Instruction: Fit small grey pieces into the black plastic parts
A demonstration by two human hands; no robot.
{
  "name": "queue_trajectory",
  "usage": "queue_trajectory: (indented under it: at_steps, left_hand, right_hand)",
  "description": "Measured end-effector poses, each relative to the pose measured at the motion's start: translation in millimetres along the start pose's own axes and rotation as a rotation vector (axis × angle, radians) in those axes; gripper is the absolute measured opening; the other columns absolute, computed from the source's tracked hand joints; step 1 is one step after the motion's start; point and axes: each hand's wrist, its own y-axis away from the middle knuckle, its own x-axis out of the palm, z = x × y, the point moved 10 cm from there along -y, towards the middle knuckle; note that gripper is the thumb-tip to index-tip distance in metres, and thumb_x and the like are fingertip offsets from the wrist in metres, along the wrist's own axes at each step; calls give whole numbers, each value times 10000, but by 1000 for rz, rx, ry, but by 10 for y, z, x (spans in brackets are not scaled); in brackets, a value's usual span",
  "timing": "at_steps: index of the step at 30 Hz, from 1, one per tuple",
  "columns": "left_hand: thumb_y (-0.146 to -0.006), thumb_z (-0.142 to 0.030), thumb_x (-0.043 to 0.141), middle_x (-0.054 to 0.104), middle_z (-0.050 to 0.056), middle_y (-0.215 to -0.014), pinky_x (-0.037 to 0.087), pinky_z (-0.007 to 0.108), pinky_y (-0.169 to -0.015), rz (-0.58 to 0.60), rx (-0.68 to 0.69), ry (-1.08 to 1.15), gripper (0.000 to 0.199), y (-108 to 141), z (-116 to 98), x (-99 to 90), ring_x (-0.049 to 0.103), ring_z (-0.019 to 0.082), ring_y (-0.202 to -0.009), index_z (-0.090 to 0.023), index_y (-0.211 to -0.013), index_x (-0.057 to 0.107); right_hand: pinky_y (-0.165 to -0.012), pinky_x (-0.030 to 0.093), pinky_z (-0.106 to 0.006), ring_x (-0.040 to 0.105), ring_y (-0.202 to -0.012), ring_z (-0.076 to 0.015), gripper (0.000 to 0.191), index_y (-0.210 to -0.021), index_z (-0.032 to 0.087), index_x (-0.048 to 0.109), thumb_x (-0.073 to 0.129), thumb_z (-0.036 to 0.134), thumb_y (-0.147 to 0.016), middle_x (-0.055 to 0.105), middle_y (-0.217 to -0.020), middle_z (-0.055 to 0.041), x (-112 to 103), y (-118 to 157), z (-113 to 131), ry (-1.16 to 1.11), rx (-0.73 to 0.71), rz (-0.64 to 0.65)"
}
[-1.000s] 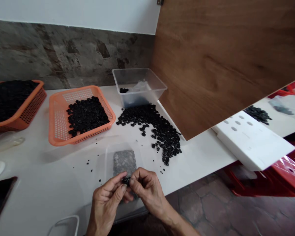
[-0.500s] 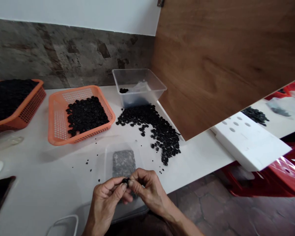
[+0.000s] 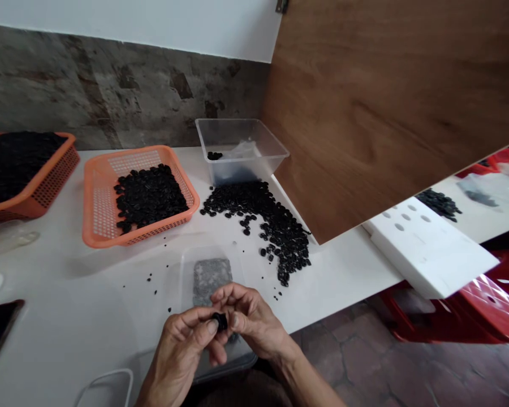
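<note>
A small, rounded black piece [image 3: 220, 321] is pinched between the thumb and index finger of my left hand [image 3: 184, 345]; its exact kind I cannot make out. Close on its right side is my right hand [image 3: 258, 325], with the thumb and curled index finger apart. Beneath both hands stands a clear plastic container [image 3: 186, 282] with a grey speckled block [image 3: 212, 277] in it, partly hidden by my fingers. Beyond, a loose pile of similar black pieces [image 3: 275, 226] lies on the white table [image 3: 80, 316].
An orange basket [image 3: 97, 240] holds black pieces, and a fuller orange basket [image 3: 46, 181] stands at far left. Behind the pile is a clear tub [image 3: 237, 167]. A brown wooden panel [image 3: 385, 96] slants over the right side, above a white foam block [image 3: 432, 249] and red stool [image 3: 483, 305].
My right thumb and fingers have come away from the black piece and spread apart. The piece has turned and sits slightly lower in my left hand's pinch.
</note>
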Motion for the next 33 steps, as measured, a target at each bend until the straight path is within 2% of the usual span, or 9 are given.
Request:
queue_trajectory:
  at_steps: [5, 14, 19, 28, 33]
  left_hand:
    - [-743, -384, 750, 683, 26, -608, 425, 178, -457, 40, 1, -20, 218, 17, 20, 22, 590, 91, -457, -213, -874, 788]
    - [-806, -374, 684, 672, 35, -529, 430, 197, -485, 106, 12, -177, 236, 35, 62, -26, 567, 98, -439, -168, -871, 780]
    - [-843, -363, 626, 664, 49, -497, 446, 234, -540, 162, 19, -287, 268, 74, 0, 31, 563, 127, -485, -145, -757, 757]
    - [-822, -395, 627, 650, 59, -476, 444, 258, -535, 115, 12, -321, 298, 97, -84, 98, 537, 141, -464, -152, -706, 754]
    - [-820, -432, 625, 641, 53, -470, 442, 257, -528, 109, 13, -295, 321, 100, -88, 109, 535, 141, -464, -150, -785, 777]
  right_hand:
    - [-527, 499, -158, 632, -548, -77, 547, -992, 92, 638, 874, 378, -590, 664, -790, -31, 19, 0, -81, -66, 45, 21]
    - [-491, 514, -168, 654, -505, -105, 504, -912, 90, 634, 904, 304, -544, 702, -685, -34, 14, 5, -220, -151, 108, 13]
    - [-472, 505, -169, 646, -481, -107, 481, -878, 103, 624, 909, 287, -536, 700, -641, -18, 13, 12, -268, -160, 118, 16]
    - [-472, 503, -165, 640, -472, -98, 499, -852, 114, 631, 911, 340, -506, 703, -637, -12, -19, 26, -243, -124, 99, -31]
    - [-467, 485, -156, 638, -464, -99, 470, -856, 107, 633, 894, 349, -549, 697, -624, -17, -11, 30, -205, -106, 61, -20]
